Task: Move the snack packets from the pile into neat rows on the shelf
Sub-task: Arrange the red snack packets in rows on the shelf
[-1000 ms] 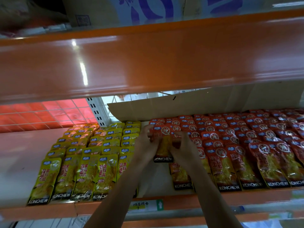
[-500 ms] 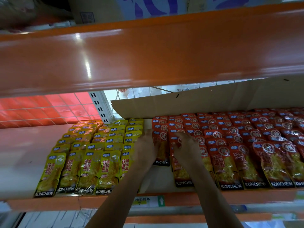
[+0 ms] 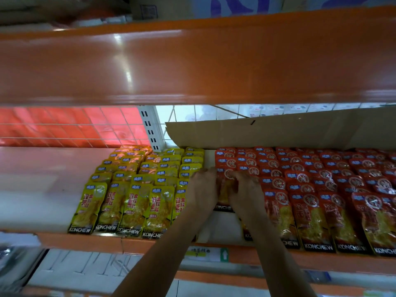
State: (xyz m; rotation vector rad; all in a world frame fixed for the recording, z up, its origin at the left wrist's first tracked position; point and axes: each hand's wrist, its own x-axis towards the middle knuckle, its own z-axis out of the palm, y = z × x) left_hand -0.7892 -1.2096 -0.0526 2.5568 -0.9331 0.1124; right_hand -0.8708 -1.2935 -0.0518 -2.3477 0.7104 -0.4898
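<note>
Both hands meet over one red plastic snack packet (image 3: 222, 195) at the left end of the red block, the left hand (image 3: 202, 189) on its left edge and the right hand (image 3: 246, 189) on its right, fingers curled down onto it so that it is pinched between them; how far the fingertips wrap under it I cannot tell. The packet lies flat on the white shelf (image 3: 32, 200), its long axis running front to back, black printed end toward the person, directly beneath the fingers. Bare shelf shows in front of it, so this column appears to need more packets. Just to its right, the overlapping rows of red packets (image 3: 321, 189) crowd the right hand; to its left, the block of yellow snack packets (image 3: 132, 189) sits close beside the left wrist. A brown cardboard sheet (image 3: 278, 131) stands behind, and the glossy orange upper shelf (image 3: 192, 61) overhangs, limiting lift.
</note>
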